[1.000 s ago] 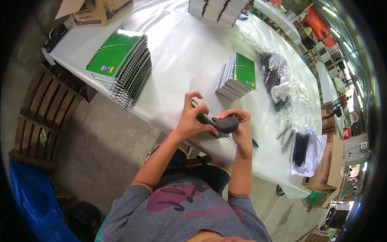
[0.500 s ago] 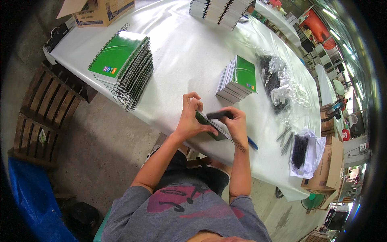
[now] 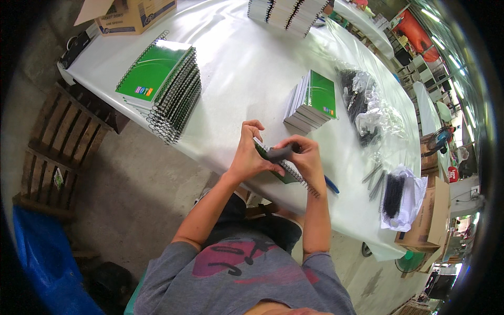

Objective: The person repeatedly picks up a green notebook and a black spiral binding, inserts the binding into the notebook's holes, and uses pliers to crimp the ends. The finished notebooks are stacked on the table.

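Note:
My left hand (image 3: 246,155) is closed around a small green-covered notebook (image 3: 287,178) at the table's near edge, thumb on one side and fingers on the other. A black wire coil (image 3: 300,179) runs along the notebook's spine, and its loose end sticks out toward my right wrist. In my right hand (image 3: 310,160) is a dark grey, soft-looking piece (image 3: 280,153), pinched and pressed against the coil near the notebook's top; I cannot make out its exact kind. Beside my right wrist lies a blue pen-like tool (image 3: 331,184).
Coil-bound green notebooks (image 3: 160,68) stand stacked at left. Another stack of green-covered notebooks (image 3: 321,95) sits ahead. Clear plastic with black coils (image 3: 362,105) lies at right, near more coils (image 3: 392,195) on white wrapping. Cardboard boxes (image 3: 139,16) and white-paged books (image 3: 286,14) are farther back.
My right hand has shifted slightly up and left along the spine, and the dark grey piece now looks bent over the coil. My left hand keeps its hold on the notebook.

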Demonstrator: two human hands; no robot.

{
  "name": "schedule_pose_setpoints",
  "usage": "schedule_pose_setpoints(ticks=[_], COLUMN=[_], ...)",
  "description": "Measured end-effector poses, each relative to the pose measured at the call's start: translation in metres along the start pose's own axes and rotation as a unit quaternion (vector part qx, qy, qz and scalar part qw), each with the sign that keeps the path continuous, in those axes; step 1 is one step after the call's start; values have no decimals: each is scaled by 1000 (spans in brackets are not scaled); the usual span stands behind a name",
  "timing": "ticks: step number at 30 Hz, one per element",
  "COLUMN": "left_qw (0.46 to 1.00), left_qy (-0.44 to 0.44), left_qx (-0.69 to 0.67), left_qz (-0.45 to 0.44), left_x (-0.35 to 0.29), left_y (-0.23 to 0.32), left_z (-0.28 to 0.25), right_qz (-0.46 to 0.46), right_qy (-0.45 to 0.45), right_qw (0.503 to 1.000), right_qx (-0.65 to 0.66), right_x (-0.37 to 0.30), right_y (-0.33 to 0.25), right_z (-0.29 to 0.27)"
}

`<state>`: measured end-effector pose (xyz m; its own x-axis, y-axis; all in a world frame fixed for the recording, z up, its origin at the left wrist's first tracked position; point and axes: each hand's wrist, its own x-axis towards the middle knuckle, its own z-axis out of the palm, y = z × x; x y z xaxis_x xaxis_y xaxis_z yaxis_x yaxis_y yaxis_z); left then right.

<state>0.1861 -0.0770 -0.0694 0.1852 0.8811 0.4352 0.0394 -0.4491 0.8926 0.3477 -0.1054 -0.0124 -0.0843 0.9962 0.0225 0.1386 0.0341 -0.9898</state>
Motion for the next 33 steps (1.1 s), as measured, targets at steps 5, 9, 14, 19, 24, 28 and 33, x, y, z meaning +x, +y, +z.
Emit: schedule_pose_setpoints(ticks=[5,9,14,19,24,28,33], left_qw=[999,999,999,998,959,942,965], left_qy=[-17,-24,-26,-42,-18,96,156], left_qx=[-36,21,-7,-54,-260,-296,-212], left_qz=[-32,31,-37,-19,-107,-124,0], left_x=[0,1,0,-6,-9,-13,-17], left_y=[-4,-6,-3,-16,-3,13,25], left_z=[2,0,2,-3,-7,-3,-5], right_qz=[-10,-26,-21,-18,28,48,65], right_qy=[33,23,112,297,346,279,265], right_qw=[999,999,958,897,801,815,735], right_qx=[8,24,-263,-326,-488,-506,-621], right_x=[7,8,3,-38,-101,-125,-131], right_y=[10,4,13,14,39,31,52], right_z=[-3,8,-8,-51,-100,-67,-21])
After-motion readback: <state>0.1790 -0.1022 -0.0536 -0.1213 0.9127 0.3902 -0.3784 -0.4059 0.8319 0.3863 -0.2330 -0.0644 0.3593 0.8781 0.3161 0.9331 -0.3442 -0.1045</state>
